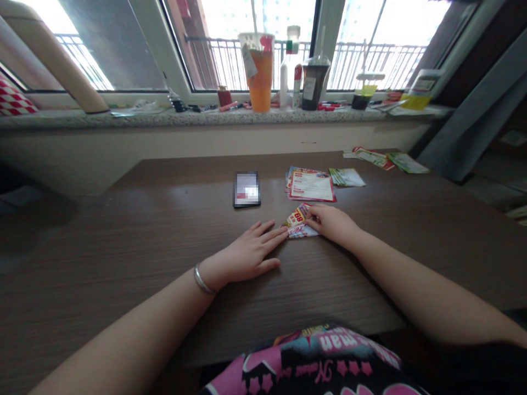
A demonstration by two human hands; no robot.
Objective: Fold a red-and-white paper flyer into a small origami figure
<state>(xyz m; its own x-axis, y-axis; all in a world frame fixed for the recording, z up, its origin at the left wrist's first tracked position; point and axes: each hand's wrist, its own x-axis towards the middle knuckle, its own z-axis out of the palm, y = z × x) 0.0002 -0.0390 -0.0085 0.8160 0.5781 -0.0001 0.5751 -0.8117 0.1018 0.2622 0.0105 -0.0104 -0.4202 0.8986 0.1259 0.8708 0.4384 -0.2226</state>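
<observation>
A small folded leaflet [299, 222], printed in red, yellow and white, is seen lying near the middle of the table [144, 230]. Its left edge is touched by the fingertips of the left hand [247, 255], which is laid flat and open, gripping nothing. Its right edge is pinched by the curled right hand [331, 222]. Behind it, toward the far edge, one phone [246, 189], one larger leaflet pile [312, 186] and one smaller leaflet pile [346, 176] are counted. Open wood is seen along the near edge and across the left half.
</observation>
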